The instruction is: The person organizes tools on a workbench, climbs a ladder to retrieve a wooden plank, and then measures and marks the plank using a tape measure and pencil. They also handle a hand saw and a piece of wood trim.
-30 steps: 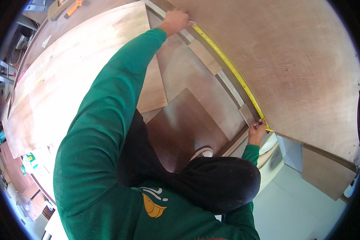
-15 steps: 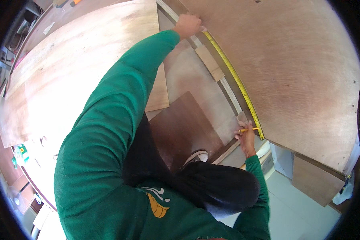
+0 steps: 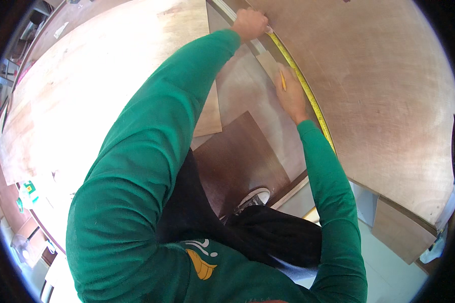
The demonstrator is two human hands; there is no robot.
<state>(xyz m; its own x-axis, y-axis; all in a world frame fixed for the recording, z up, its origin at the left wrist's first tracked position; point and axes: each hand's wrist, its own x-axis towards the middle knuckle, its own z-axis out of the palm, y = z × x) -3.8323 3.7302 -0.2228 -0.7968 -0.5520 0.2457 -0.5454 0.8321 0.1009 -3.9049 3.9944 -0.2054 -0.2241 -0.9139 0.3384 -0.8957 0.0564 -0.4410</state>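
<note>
A yellow tape measure (image 3: 308, 92) runs stretched along the edge of a large wooden panel (image 3: 379, 96). At its far end my left hand (image 3: 251, 24) is closed over it, hiding what part it grips. My right hand (image 3: 292, 98) holds a yellow pencil (image 3: 283, 81) and is beside the tape, about midway along it. Under and just beyond that hand lies a small wooden block (image 3: 268, 64), set on a narrow pale strip. My right forearm covers the tape's near end.
A large pale plywood sheet (image 3: 121, 76) lies to the left. Between the panels, a darker brown board (image 3: 240, 159) lies by my shoe (image 3: 255, 198). A wooden box-like piece (image 3: 402, 230) stands at the lower right. At far left are a green-and-white container (image 3: 28, 194) and a fan (image 3: 21, 245).
My right hand has moved forward along the tape with the pencil, from its near end to about its middle. My left hand still grips the far end; the view has shifted slightly.
</note>
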